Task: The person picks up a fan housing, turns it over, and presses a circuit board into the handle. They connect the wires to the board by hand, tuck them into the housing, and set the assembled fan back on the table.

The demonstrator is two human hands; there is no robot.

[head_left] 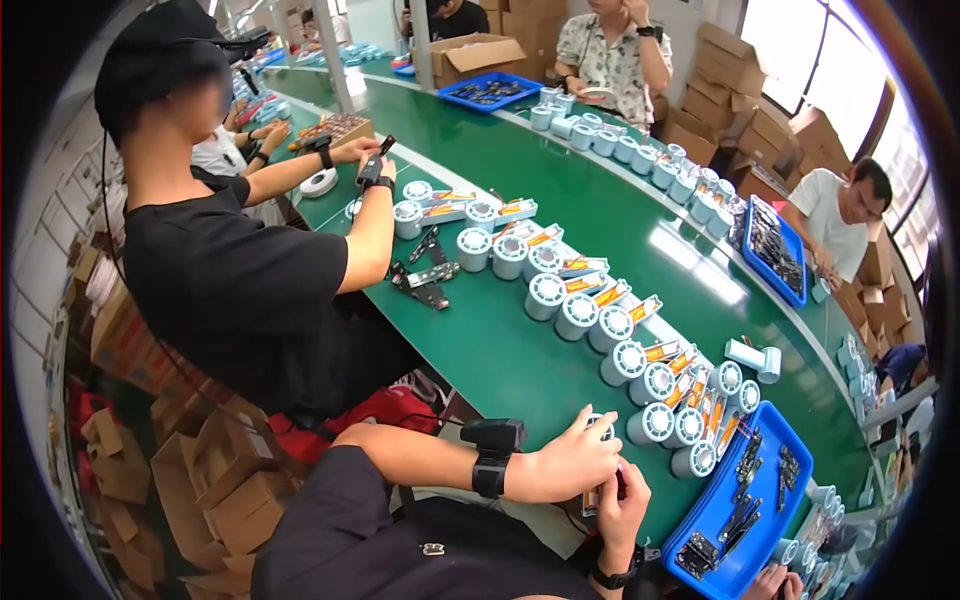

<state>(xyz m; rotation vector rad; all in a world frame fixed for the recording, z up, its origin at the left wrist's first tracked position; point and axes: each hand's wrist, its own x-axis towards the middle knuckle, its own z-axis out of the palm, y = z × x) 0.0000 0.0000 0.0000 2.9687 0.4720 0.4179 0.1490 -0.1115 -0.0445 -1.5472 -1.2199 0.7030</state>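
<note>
A flat green worktable (450,345) carries a curved row of light-blue, round-headed plastic units (577,314) with orange strips. A blue rectangular plastic tray (768,518) holds black parts (746,468). The left hand (572,458) curls its fingers narrowly over a partly hidden held unit (591,500), just beside the row. The right hand (622,502) bends its fingers close against it; exact fingertip contact cannot be told.

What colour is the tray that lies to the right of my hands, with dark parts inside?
The tray is bright blue; the head view shows it best.
</note>
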